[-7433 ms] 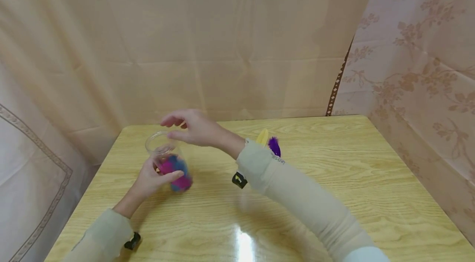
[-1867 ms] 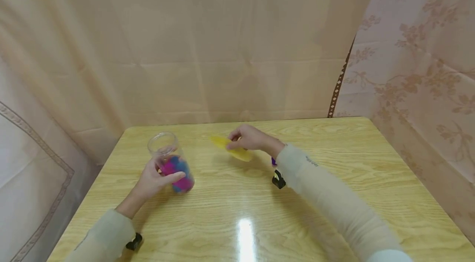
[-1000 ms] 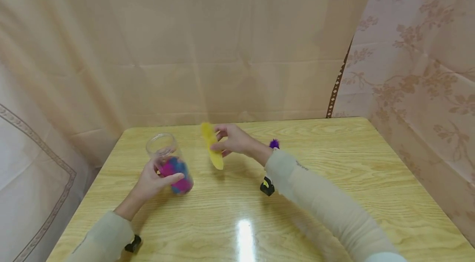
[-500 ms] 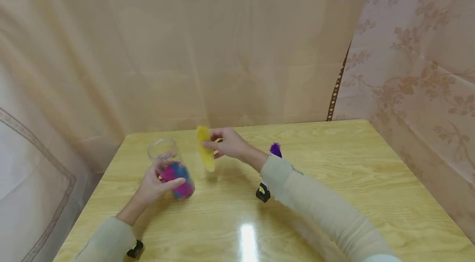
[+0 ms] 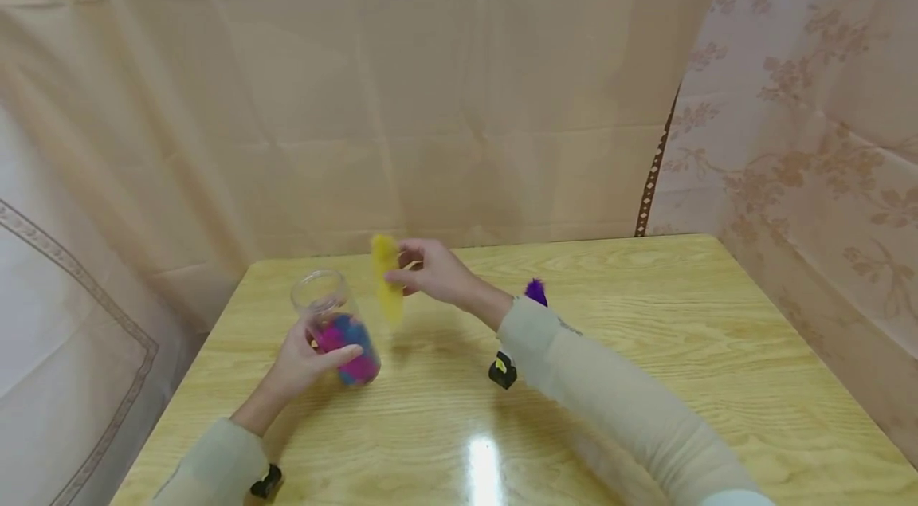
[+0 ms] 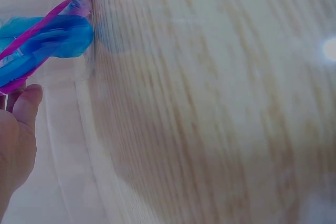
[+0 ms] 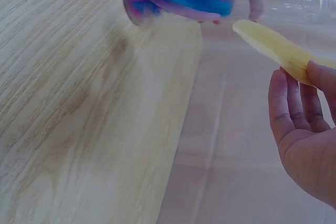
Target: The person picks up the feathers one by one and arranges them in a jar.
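Observation:
A clear jar leans slightly on the table, its open mouth up, with pink and blue feathers packed in its lower part. My left hand grips it from the near left side, thumb across the front. Between thumb and fingertips of my right hand is a yellow feather, held nearly upright in the air just right of the jar's mouth. In the right wrist view the yellow feather points toward the jar, and the other fingers are loosely bent. A purple feather lies behind my right sleeve, partly hidden.
The wood-grain table carries a bright light reflection near its front. A beige cloth hangs behind its back edge, and a floral cloth hangs at the right. A black wrist mount sits under my right sleeve.
Earlier my right hand was over the jar without the yellow feather, which lay near the purple one. It then took the feather, carried it left and turned it upright. My left hand kept its grip.

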`<control>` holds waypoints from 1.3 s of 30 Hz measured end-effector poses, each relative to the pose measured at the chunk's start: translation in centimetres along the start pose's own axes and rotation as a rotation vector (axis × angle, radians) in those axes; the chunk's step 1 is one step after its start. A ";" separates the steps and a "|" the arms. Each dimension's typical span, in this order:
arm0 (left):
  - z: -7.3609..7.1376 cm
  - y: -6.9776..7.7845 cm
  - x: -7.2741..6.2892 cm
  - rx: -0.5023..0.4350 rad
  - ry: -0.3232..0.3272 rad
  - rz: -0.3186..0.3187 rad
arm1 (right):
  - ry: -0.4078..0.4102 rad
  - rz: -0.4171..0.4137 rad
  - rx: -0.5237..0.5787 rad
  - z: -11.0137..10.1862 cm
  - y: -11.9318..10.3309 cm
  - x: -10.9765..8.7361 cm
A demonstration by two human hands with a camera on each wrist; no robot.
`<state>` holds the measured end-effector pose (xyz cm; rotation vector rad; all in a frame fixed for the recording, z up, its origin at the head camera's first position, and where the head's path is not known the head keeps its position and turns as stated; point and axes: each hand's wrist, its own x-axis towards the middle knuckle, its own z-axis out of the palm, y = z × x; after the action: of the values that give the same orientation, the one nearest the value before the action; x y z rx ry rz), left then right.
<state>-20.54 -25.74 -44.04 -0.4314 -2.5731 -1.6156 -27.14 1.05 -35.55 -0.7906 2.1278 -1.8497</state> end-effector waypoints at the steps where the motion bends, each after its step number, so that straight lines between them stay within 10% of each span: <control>1: 0.0 0.1 0.0 0.002 -0.002 -0.004 | 0.001 -0.001 -0.003 0.0 -0.1 0.1; 39: -1.1 0.8 -1.1 0.021 0.022 0.022 | -0.029 -0.087 0.034 2.1 -5.2 1.0</control>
<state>-19.40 -26.62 -43.04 -0.4359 -2.5576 -1.5766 -25.61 -1.59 -30.79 -0.9106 2.0703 -1.8994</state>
